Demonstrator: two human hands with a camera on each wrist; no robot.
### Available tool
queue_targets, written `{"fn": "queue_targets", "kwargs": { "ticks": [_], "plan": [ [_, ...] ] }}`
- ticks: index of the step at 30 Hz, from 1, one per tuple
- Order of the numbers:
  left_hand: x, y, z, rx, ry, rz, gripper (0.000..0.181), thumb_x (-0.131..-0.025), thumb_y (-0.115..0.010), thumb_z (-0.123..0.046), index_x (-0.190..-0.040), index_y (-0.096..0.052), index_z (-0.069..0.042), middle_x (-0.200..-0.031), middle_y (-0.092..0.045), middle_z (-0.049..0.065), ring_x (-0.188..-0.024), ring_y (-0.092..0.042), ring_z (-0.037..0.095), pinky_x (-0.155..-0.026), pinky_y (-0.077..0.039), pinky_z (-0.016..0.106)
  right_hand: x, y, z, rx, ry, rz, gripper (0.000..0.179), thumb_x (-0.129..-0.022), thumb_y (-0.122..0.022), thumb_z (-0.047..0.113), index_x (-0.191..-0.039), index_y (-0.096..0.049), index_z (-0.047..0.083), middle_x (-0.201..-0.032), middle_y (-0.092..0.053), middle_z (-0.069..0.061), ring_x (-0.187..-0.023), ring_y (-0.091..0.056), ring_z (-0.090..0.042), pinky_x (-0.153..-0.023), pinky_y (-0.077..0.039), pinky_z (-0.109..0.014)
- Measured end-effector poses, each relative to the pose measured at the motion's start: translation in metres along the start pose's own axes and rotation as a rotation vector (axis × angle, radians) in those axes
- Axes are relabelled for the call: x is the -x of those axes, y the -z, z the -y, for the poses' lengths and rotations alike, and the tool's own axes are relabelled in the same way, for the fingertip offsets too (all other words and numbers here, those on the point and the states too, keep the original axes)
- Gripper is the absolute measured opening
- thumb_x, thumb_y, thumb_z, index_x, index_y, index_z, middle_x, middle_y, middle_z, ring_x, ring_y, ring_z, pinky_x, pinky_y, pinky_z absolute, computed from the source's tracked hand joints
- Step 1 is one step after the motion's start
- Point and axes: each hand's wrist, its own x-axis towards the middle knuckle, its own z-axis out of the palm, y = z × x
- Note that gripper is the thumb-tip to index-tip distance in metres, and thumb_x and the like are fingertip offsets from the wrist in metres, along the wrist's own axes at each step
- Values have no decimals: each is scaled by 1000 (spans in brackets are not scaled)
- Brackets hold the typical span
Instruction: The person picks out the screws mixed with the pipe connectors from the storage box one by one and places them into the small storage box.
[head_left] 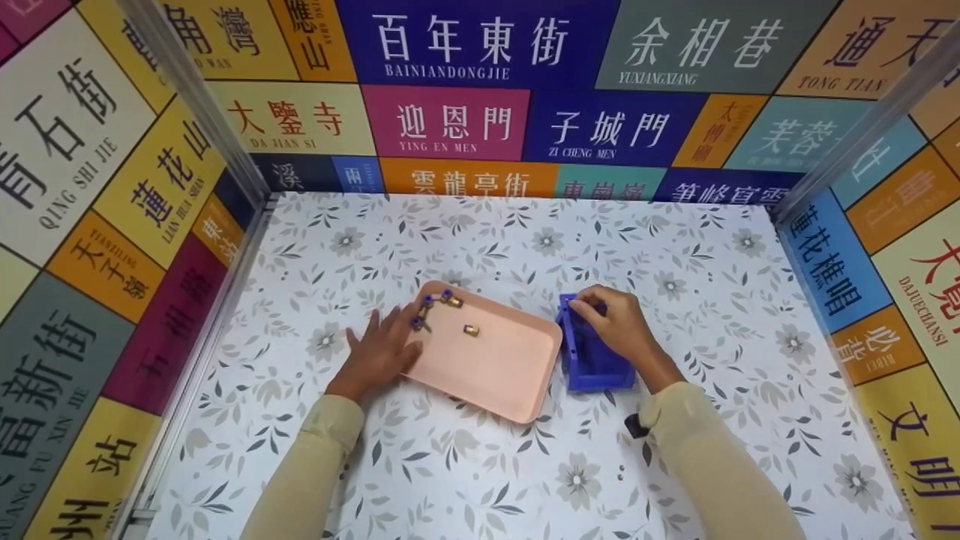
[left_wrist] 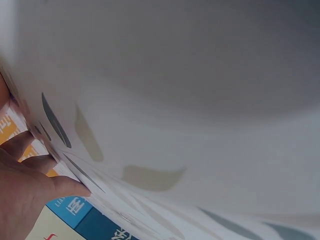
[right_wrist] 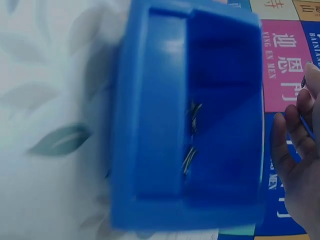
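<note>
My left hand [head_left: 382,349] lies with spread fingers at the left edge of a pink tray [head_left: 502,375], fingertips right at the rim. In the tray's upper left corner are several small brass-coloured fittings [head_left: 451,299] with blue ends, and a lone brass piece [head_left: 471,330] lies nearer the middle. Over a blue plastic bin [head_left: 600,382], my right hand [head_left: 619,322] pinches a small dark screw [right_wrist: 303,81] between thumb and forefinger. Inside the bin, a few thin screws [right_wrist: 189,160] show in the right wrist view. The left wrist view shows mostly tabletop, with the left fingers at its edge.
Tray and bin stand side by side on a white table [head_left: 450,480] with a grey leaf and flower print. Panels [head_left: 457,124] with coloured street-name signs enclose the table at the back and both sides. A dark strap [head_left: 636,426] shows at the right cuff.
</note>
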Motion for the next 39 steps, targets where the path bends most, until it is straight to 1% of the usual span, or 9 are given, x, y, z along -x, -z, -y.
{"fn": "queue_targets", "kwargs": {
  "ticks": [3,6,13,16,21,25,28,35,39],
  "plan": [
    [-1,0,0,-15,-1,0,69,-106,-39,-53,-165,-9,-35,-171,-20,11,-156,-7,50,-109,1,86,7,7,-4,11,-19,-7,12,-95,-74,21,-92,-75,10,-78,-71,0,-68,-59,-6,-62,-45,-17],
    [-2,0,0,-23,1,0,69,-106,-39,-53,-165,-10,-35,-171,-21,10,-156,-8,50,-109,0,87,11,14,-7,9,-16,-27,10,-94,-75,20,-91,-75,10,-78,-69,0,-68,-57,-7,-62,-45,-18],
    [-1,1,-2,-29,14,9,69,-105,-40,-52,-165,-9,-34,-171,-20,11,-156,-7,49,-110,0,86,19,24,-18,38,-6,-68,8,-91,-78,14,-87,-74,8,-78,-64,-1,-71,-53,-6,-63,-42,-12],
    [-1,2,-3,-26,28,17,70,-105,-39,-53,-165,-9,-35,-172,-19,10,-157,-6,48,-111,2,84,22,26,-21,42,-17,-79,8,-90,-79,14,-86,-74,9,-77,-62,0,-72,-53,-6,-62,-42,-12],
    [-1,1,-2,-14,21,7,69,-105,-40,-53,-165,-9,-36,-172,-20,9,-157,-7,48,-110,2,85,25,27,-25,57,-30,-88,9,-90,-80,14,-86,-73,8,-78,-59,0,-72,-52,-7,-62,-41,-12],
    [-1,1,-2,-9,21,6,69,-105,-40,-54,-165,-9,-37,-172,-20,9,-157,-7,48,-110,2,85,26,27,-28,76,-18,-96,9,-90,-79,12,-86,-73,7,-78,-58,-2,-71,-51,-8,-61,-39,-13],
    [-1,0,-1,-9,19,11,70,-105,-40,-53,-165,-8,-37,-172,-19,9,-157,-6,48,-110,2,85,27,27,-29,80,-7,-103,9,-89,-80,11,-85,-72,6,-78,-58,-3,-71,-50,-8,-61,-38,-14],
    [0,1,1,4,-21,-10,70,-105,-36,-59,-166,-10,-33,-171,-20,13,-155,-7,52,-109,2,86,29,26,-31,90,-8,-97,9,-90,-79,12,-85,-72,8,-75,-55,-2,-71,-49,-9,-61,-35,-16],
    [1,2,0,5,-11,-1,71,-105,-35,-61,-166,-9,-34,-171,-19,11,-156,-5,50,-110,3,85,29,26,-30,91,-6,-100,9,-90,-79,13,-85,-73,9,-76,-56,-1,-70,-50,-8,-60,-36,-15]
  ]
}}
